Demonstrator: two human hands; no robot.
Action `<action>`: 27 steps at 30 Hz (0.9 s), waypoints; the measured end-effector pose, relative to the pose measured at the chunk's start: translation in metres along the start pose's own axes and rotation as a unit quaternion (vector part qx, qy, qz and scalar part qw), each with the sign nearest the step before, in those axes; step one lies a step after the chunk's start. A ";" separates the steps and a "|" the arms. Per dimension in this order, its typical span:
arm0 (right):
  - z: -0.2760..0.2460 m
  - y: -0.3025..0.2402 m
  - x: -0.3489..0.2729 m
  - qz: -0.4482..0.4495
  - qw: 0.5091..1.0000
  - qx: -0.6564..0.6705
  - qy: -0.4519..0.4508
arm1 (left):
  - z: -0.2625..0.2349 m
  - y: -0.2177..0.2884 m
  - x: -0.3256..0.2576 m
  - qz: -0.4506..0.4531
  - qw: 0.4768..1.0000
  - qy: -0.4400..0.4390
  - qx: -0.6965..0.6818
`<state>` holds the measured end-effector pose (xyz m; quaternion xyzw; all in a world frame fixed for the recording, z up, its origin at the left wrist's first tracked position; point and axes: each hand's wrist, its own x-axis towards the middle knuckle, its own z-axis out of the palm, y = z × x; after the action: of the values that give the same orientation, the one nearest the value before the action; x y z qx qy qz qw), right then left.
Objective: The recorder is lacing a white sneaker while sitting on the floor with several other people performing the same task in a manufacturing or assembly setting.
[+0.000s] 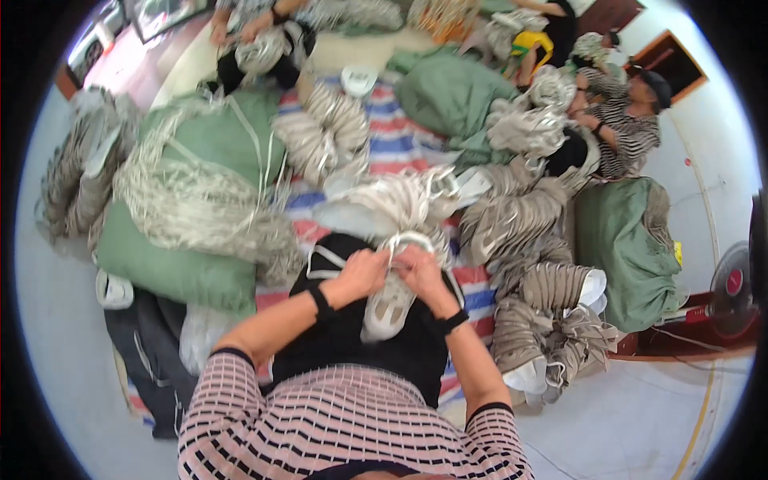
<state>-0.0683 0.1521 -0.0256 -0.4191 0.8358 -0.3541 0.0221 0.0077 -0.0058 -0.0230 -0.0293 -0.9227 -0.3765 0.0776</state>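
Note:
A pale beige shoe upper (387, 310) lies across my black-clad lap, toe toward me. My left hand (364, 274) is closed at its opening on the left side, fingers pinching the edge. Opposite it, my right hand (419, 270) has its fingers bent in and pressed against the same upper. Whether a lace is between the fingertips is too small to tell. A white lace (326, 258) loops out beside my left hand. Just beyond my hands rests a nested stack of similar uppers (392, 200).
A green sack (172, 276) draped with a heap of pale laces (196, 196) sits at left. Bundled uppers (516, 216) pile up at right on a striped sheet (388, 144). A fan (732, 280) stands far right. Co-workers, one in a striped top (628, 132), sit further off.

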 end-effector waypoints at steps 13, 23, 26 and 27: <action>0.003 -0.011 -0.007 0.048 0.998 0.008 -0.034 | -0.005 -0.007 -0.004 -0.175 0.940 -0.124 -0.264; -0.002 -0.004 0.002 0.039 0.997 0.014 -0.069 | -0.008 -0.024 0.001 -0.065 0.960 -0.139 -0.233; 0.002 -0.002 0.002 0.039 0.994 -0.024 -0.098 | -0.003 -0.024 -0.001 -0.063 0.962 -0.146 -0.221; 0.003 -0.001 0.004 0.045 0.992 -0.036 -0.110 | 0.002 -0.022 0.001 -0.058 0.963 -0.143 -0.221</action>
<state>-0.0695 0.1474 -0.0262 -0.4176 0.8587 -0.2739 0.1149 0.0044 -0.0207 -0.0395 -0.0452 -0.8180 -0.5670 -0.0857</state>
